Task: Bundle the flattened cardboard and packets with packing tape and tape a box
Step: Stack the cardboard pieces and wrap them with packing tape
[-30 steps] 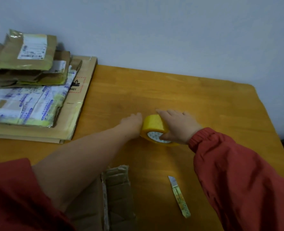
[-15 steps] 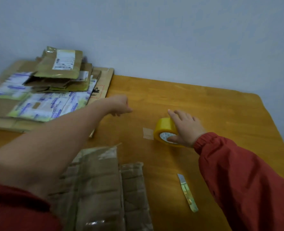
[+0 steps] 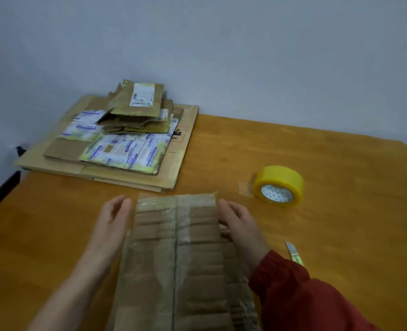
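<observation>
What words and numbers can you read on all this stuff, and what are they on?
"481": on the flat cardboard sheet, beside a red dashed box with a small black sign.
White label on the top brown packet: too small to read.
Blue print on the white and yellow packets: blurred.
Marks inside the tape roll: unreadable.

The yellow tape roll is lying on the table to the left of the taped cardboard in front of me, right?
No. In the head view the tape roll lies on the table to the right of the taped cardboard, not the left.
</observation>
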